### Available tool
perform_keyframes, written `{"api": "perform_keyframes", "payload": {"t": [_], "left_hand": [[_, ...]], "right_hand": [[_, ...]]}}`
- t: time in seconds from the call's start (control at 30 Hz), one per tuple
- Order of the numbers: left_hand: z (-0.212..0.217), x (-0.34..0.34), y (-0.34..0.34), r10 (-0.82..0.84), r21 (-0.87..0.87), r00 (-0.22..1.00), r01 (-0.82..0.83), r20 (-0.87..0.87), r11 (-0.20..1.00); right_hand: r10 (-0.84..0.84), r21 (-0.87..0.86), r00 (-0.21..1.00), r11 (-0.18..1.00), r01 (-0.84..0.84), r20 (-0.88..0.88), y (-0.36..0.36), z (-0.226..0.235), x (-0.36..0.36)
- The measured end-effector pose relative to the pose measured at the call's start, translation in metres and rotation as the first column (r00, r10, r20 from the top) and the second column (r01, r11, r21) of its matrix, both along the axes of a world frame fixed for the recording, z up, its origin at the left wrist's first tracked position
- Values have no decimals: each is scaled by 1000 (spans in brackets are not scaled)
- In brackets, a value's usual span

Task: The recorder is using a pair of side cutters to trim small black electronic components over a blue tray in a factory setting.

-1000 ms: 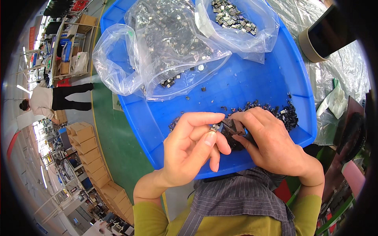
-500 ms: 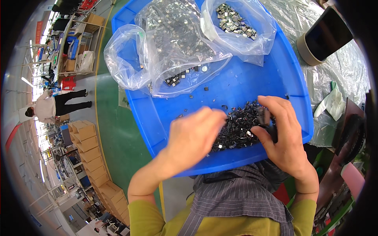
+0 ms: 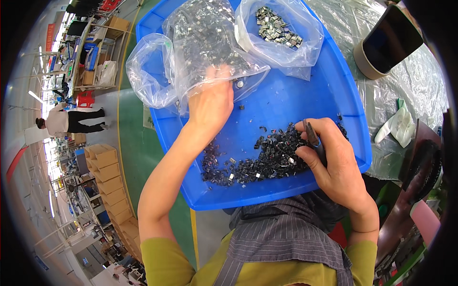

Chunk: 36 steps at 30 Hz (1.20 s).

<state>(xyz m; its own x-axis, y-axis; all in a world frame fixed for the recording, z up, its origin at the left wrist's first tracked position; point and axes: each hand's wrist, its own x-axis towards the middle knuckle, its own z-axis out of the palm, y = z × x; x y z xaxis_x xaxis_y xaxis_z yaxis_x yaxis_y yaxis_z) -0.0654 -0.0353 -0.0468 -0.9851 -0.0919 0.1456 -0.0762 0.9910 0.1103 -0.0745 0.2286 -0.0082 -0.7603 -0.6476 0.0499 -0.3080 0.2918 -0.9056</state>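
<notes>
My left hand (image 3: 212,102) reaches into the mouth of the middle clear plastic bag (image 3: 200,40), which holds many small dark and silvery parts. Its fingertips are blurred behind the film, so I cannot see what they hold. My right hand (image 3: 334,159) is closed round a small dark hand tool (image 3: 313,137) that looks like nippers, its tip upward. Beneath and beside that hand, a heap of small black pieces (image 3: 276,155) spreads along the near side of the blue tray (image 3: 281,102). A few silvery bits lie among them.
An open clear bag (image 3: 279,28) of metallic parts lies at the tray's far right, another clear bag (image 3: 148,71) at its left. Beyond the right rim are a dark-screened device (image 3: 391,40) and a white glove (image 3: 400,126). Cardboard boxes (image 3: 105,167) and a person (image 3: 71,121) are far left.
My left hand has moved from the black heap, away from me and leftward, into the middle bag. My right hand stays by the heap with the tool. The tray has shifted slightly left.
</notes>
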Motion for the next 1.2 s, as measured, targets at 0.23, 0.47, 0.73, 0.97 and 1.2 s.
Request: {"api": "perform_keyframes", "payload": {"t": [0.23, 0.47, 0.73, 0.97, 1.2], "left_hand": [[50, 52, 34, 49, 787, 975, -204, 216, 582], [50, 68, 31, 30, 988, 997, -61, 65, -140], [48, 75, 19, 18, 912, 999, -26, 36, -409], [53, 71, 33, 30, 940, 993, -102, 118, -325], [44, 76, 54, 37, 978, 979, 199, -202, 67]], "right_hand": [[90, 94, 994, 992, -84, -59, -4, 3, -4], [98, 160, 981, 985, -71, -168, -31, 11, -6], [182, 286, 940, 953, -97, -288, -41, 3, -1], [193, 269, 947, 955, -122, -256, -39, 3, -4], [176, 196, 963, 971, -137, -204, -40, 1, -4]]}}
